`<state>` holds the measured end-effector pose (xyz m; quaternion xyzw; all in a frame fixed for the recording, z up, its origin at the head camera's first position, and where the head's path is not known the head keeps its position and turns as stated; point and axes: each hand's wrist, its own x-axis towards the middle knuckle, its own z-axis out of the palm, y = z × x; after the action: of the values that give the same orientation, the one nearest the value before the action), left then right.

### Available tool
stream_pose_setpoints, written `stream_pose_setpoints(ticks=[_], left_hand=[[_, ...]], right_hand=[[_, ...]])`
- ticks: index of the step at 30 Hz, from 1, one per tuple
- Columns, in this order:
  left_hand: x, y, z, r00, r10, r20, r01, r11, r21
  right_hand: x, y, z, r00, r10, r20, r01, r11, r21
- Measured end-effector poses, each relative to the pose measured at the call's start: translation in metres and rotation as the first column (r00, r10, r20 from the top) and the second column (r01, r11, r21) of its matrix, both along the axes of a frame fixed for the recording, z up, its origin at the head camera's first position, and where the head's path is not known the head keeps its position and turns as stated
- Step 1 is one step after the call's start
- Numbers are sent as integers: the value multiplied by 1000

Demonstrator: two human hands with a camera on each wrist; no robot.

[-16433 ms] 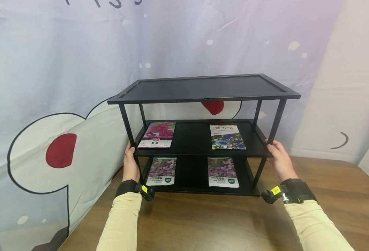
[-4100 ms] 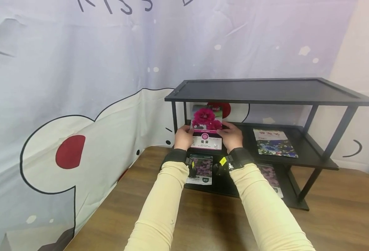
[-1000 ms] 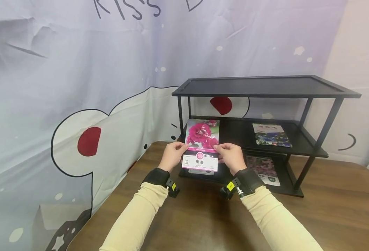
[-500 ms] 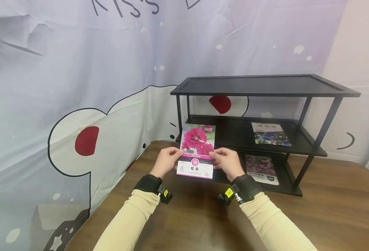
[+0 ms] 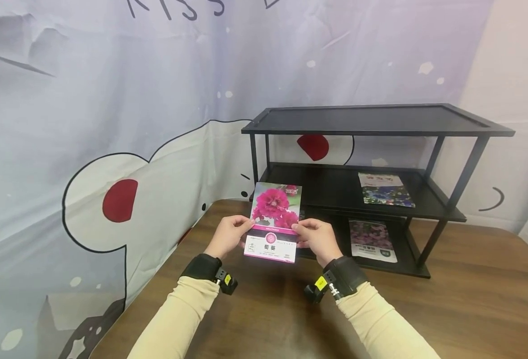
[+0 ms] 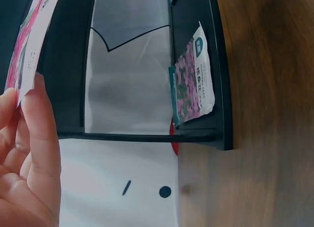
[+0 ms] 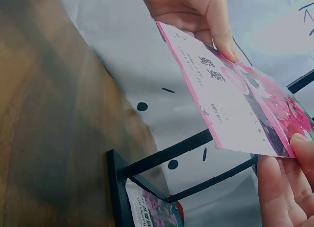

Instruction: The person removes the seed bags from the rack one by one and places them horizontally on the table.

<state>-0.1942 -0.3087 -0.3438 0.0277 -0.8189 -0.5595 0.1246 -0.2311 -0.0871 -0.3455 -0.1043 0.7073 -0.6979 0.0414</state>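
Observation:
A seed packet [image 5: 274, 207] with bright pink flowers is held up in front of the black shelf rack [image 5: 363, 119], off the shelves. My left hand [image 5: 229, 235] pinches its left edge between thumb and fingers. On the opposite edge, my right hand [image 5: 318, 239] pinches it in the same way. The right wrist view shows the packet's printed front tilted, with a thumb on it at either side.
A blue-flower packet [image 5: 386, 189] lies on the middle shelf's right. Below it lies a purple-flower packet [image 5: 372, 240]. Another purple-flower packet [image 6: 193, 80] on the bottom shelf shows in the left wrist view. The rack stands on a wooden table [image 5: 479, 289] before a printed cloth [image 5: 178, 60].
Both hands gripped the rack's sides at first. Later they took hold of the pink-flower packet on the middle shelf's left. Since then they have drawn it out, towards me and slightly left.

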Motion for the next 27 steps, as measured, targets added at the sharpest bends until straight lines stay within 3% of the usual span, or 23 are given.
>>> stream_pose_setpoints(ticks=[27], left_hand=[[16, -21, -21, 997, -59, 52, 57, 998, 41]], right_hand=[[13, -10, -20, 998, 62, 19, -62, 998, -3]])
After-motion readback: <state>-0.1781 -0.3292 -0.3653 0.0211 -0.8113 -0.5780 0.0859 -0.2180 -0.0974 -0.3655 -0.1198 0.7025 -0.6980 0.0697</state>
